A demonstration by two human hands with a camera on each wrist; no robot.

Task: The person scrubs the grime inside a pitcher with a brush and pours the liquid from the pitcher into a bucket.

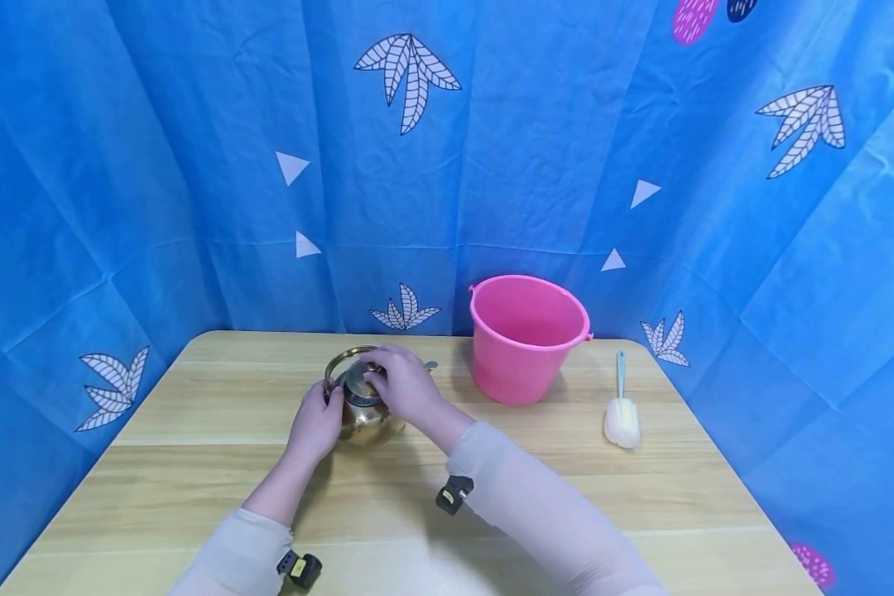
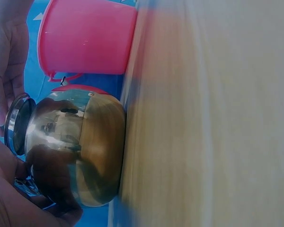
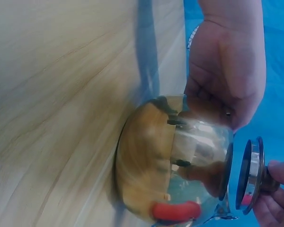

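A shiny brass-coloured kettle [image 1: 365,424] with a raised hoop handle [image 1: 338,361] stands on the wooden table. My left hand [image 1: 319,420] grips its left side by the handle's foot, the thumb near the rim. Over the mouth, my right hand [image 1: 408,387] pinches the knob of the round lid [image 3: 252,175]. In the right wrist view, a gap shows between this tilted lid and the kettle's rim [image 3: 227,172]. The spout tip [image 1: 431,365] points right, partly behind the right hand. Left fingers [image 2: 61,210] lie against the kettle's body in the left wrist view.
A pink bucket [image 1: 517,364] stands right of the kettle, near the table's back edge. Farther right lies a white sponge brush [image 1: 622,422] with a light blue handle. Blue patterned curtains [image 1: 387,190] enclose the back and sides of the table [image 1: 387,530].
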